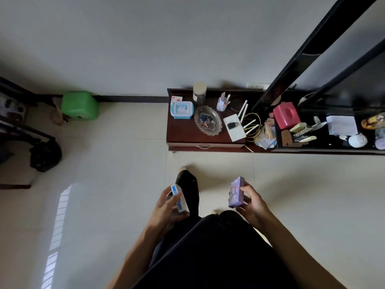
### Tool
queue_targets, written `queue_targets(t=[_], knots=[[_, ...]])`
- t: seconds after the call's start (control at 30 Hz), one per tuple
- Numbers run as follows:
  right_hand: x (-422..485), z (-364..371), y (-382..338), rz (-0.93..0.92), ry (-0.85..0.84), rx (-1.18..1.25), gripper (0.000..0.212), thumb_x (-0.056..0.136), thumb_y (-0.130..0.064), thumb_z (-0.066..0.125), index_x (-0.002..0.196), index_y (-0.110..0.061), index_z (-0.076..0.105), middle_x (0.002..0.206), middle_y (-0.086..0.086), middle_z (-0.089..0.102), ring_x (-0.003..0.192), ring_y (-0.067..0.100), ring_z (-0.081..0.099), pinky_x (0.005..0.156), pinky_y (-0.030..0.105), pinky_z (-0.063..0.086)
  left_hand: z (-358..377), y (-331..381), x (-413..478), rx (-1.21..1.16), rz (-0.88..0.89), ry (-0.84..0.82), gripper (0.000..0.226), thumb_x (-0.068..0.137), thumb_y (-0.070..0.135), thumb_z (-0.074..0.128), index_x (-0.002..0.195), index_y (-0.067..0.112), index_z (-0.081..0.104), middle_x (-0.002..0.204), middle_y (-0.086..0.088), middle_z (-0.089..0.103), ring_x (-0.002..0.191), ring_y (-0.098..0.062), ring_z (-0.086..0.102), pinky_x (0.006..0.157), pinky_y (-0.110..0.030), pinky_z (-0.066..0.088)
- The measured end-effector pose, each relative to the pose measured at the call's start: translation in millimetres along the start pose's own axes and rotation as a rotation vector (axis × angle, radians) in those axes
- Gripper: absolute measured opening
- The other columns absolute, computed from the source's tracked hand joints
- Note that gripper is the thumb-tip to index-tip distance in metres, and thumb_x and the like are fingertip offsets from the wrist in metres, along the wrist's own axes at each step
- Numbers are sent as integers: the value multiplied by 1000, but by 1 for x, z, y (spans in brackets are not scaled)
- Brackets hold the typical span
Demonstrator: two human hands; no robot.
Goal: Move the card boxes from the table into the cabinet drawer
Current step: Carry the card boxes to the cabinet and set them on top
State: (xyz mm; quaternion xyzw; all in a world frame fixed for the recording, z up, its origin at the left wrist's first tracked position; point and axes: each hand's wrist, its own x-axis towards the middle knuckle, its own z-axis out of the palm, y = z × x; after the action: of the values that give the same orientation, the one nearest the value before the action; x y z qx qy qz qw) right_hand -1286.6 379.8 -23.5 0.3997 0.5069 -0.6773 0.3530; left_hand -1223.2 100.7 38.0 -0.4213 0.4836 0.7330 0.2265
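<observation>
My left hand [166, 207] grips a white and blue card box [179, 198] in front of my body. My right hand [253, 202] holds a purple card box [235, 191] upright beside it. Both boxes hang above the tiled floor, a step short of the dark wooden cabinet [181, 132]. The cabinet's drawer [206, 146] shows a curved metal handle on its front and sits shut, flush with the cabinet.
On the cabinet top lie a blue plastic case [181, 109], a glass dish with keys [208, 120], a white router [235, 127], a jar [199, 93] and a red tissue box [286, 115]. A green stool [80, 105] stands by the wall at left.
</observation>
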Motion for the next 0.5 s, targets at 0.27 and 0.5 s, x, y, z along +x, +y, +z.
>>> queue_targets(t=[0.27,0.5], knots=[[42,84,-74,1,-3,12,26,94,-30,58,118,-36,67,113,11,63,95,24,62,82,35,48,-6,122,81,29,-59,-32,33,94,21,59,124,30,48,104,-13,58,99,-37,61,85,-53,57],[91,128,-119,-85,38,-186,46,90,-35,69,134,-33,56,95,6,70,80,17,69,73,30,53,6,160,145,79,-79,5,49,90,14,63,134,27,44,114,-19,59,103,-34,62,86,-52,57]])
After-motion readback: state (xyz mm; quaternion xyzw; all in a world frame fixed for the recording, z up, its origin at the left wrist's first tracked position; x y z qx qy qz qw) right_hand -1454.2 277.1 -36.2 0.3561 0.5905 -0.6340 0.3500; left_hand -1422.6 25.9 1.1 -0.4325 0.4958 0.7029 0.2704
